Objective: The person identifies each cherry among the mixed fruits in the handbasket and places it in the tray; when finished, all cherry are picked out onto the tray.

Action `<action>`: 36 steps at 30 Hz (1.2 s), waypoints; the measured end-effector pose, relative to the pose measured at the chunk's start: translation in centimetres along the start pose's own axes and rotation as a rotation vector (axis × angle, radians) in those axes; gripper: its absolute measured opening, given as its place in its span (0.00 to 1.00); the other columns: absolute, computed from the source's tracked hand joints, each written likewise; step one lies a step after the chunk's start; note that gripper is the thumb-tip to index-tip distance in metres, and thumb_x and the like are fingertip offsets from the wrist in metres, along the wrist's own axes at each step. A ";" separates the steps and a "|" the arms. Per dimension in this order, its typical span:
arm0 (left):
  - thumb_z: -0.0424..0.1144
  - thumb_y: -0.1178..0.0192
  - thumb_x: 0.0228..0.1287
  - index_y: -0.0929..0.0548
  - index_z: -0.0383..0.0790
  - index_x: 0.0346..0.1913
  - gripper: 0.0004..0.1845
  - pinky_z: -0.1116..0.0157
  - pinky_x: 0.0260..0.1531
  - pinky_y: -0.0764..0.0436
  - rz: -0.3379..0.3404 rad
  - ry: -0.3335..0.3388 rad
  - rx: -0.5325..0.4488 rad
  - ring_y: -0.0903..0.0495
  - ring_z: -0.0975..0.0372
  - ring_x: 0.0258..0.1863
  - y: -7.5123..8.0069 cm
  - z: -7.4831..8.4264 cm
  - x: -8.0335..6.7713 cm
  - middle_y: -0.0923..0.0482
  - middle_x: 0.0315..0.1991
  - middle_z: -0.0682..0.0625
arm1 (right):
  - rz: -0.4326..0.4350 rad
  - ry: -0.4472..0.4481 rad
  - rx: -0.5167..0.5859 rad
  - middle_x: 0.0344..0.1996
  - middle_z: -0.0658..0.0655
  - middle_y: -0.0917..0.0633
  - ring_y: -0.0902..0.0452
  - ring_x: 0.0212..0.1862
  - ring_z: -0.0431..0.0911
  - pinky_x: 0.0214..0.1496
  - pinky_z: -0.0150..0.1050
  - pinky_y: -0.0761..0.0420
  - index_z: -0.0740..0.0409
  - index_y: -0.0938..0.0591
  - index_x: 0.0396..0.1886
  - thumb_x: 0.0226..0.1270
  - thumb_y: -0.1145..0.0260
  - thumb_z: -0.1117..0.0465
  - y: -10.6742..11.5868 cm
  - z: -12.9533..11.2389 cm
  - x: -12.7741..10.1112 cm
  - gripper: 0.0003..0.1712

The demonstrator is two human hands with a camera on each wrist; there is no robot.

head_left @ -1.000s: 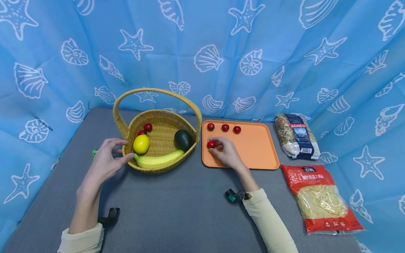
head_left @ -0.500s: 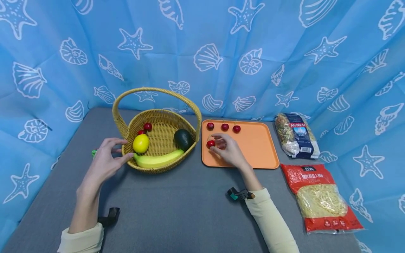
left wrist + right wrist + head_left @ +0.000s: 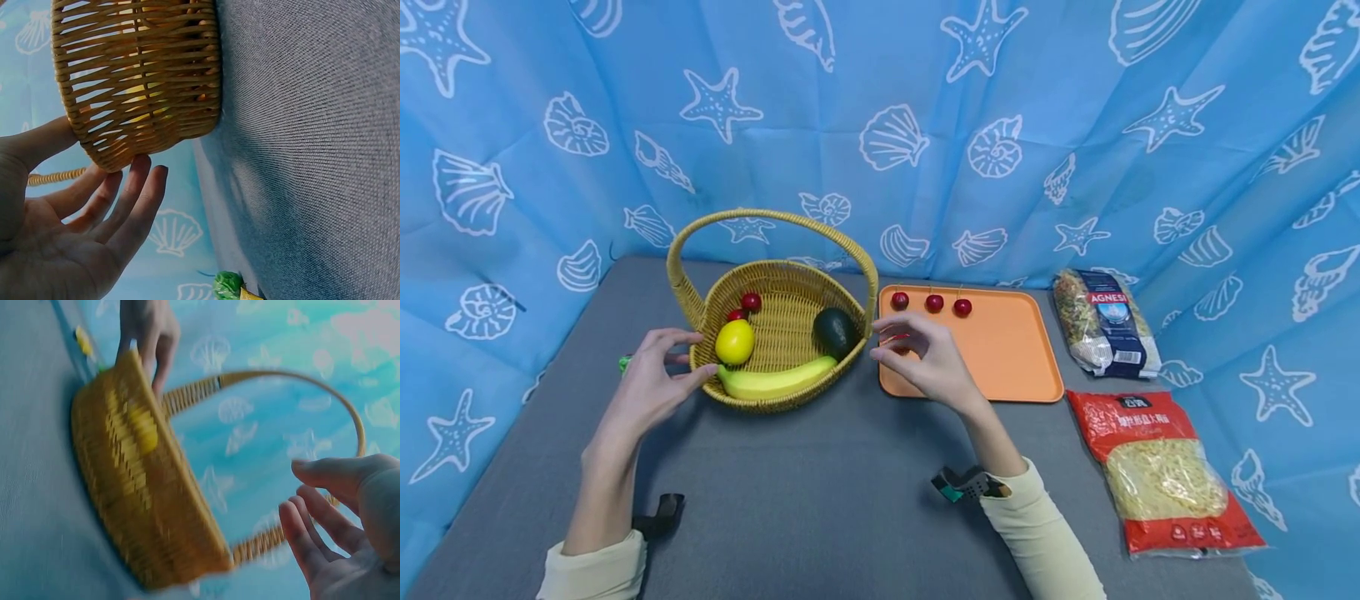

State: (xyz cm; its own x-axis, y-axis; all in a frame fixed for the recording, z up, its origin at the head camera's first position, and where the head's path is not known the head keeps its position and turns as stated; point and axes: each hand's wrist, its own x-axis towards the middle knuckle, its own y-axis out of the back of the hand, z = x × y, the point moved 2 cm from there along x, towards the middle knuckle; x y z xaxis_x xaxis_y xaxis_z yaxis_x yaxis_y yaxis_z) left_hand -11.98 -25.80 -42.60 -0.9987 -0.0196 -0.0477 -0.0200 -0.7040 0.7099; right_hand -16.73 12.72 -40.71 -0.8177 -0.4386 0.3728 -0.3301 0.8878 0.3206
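My left hand holds the left rim of the wicker basket, thumb at the front and fingers further back. In the left wrist view its fingertips meet the woven wall. Inside the basket lie a lemon, a banana, an avocado and two cherries. My right hand hovers over the left end of the orange tray, near the basket's right rim, thumb and fingers apart with nothing between them. Behind its fingers a red cherry on the tray is mostly hidden.
Three cherries line the tray's back edge. To its right lie an Agnesi pasta bag and a red noodle bag. A small green thing lies beyond the left hand. The basket's tall handle arches upward before a blue curtain.
My right hand has let go of the cherry, spread its fingers and shifted left toward the basket. The left hand and basket have stayed put.
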 end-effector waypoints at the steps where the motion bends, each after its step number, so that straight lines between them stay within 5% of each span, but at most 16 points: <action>1: 0.45 0.31 0.76 0.24 0.31 0.73 0.31 0.36 0.55 0.12 0.001 -0.001 -0.001 0.21 0.32 0.64 0.0 0.0 0.0 0.35 0.75 0.28 | -0.020 0.010 0.017 0.54 0.72 0.13 0.12 0.51 0.58 0.57 0.34 0.09 0.68 0.16 0.59 0.67 0.25 0.76 -0.6 -0.4 0.4 0.22; 6: 0.44 0.31 0.76 0.23 0.31 0.73 0.31 0.36 0.55 0.12 0.005 -0.007 0.000 0.21 0.32 0.63 0.0 0.0 0.0 0.35 0.74 0.28 | -0.129 0.020 0.082 0.55 0.69 0.13 0.12 0.52 0.54 0.59 0.44 0.08 0.70 0.16 0.60 0.70 0.27 0.74 -4.0 -1.4 3.0 0.19; 10: 0.44 0.31 0.76 0.24 0.31 0.72 0.30 0.36 0.55 0.12 0.005 -0.012 -0.002 0.20 0.32 0.63 -0.1 0.0 -0.1 0.35 0.74 0.28 | -0.189 -0.017 0.054 0.57 0.67 0.12 0.11 0.54 0.54 0.61 0.41 0.09 0.69 0.17 0.61 0.74 0.28 0.70 -6.3 -1.2 6.0 0.18; 20: 0.45 0.31 0.76 0.24 0.31 0.73 0.31 0.36 0.55 0.12 -0.004 0.008 0.004 0.21 0.32 0.64 0.0 0.0 0.0 0.35 0.74 0.28 | -0.240 -0.255 0.007 0.66 0.69 0.16 0.15 0.65 0.61 0.64 0.37 0.11 0.66 0.18 0.66 0.77 0.31 0.66 -11.1 2.3 12.6 0.21; 29: 0.46 0.31 0.76 0.25 0.30 0.73 0.32 0.36 0.55 0.12 -0.002 0.000 0.000 0.20 0.32 0.63 -0.1 0.0 0.1 0.35 0.74 0.28 | -0.189 -0.445 0.048 0.73 0.65 0.21 0.20 0.69 0.58 0.62 0.42 0.15 0.62 0.21 0.73 0.81 0.35 0.65 -14.9 4.8 14.1 0.24; 36: 0.45 0.31 0.76 0.24 0.30 0.73 0.31 0.36 0.55 0.12 0.005 -0.004 0.002 0.20 0.32 0.63 -0.1 -0.1 0.0 0.34 0.74 0.28 | -0.348 -0.440 -0.043 0.81 0.62 0.29 0.29 0.78 0.54 0.74 0.46 0.22 0.59 0.30 0.83 0.85 0.44 0.67 -16.2 5.4 14.6 0.30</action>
State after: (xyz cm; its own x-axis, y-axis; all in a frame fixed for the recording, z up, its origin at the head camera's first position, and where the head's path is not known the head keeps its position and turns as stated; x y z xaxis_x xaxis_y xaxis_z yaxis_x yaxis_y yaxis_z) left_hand -12.02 -25.79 -42.69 -0.9989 -0.0200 -0.0413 -0.0154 -0.7023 0.7118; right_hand -25.86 -7.34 -45.22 -0.7867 -0.5970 -0.1572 -0.6037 0.6906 0.3983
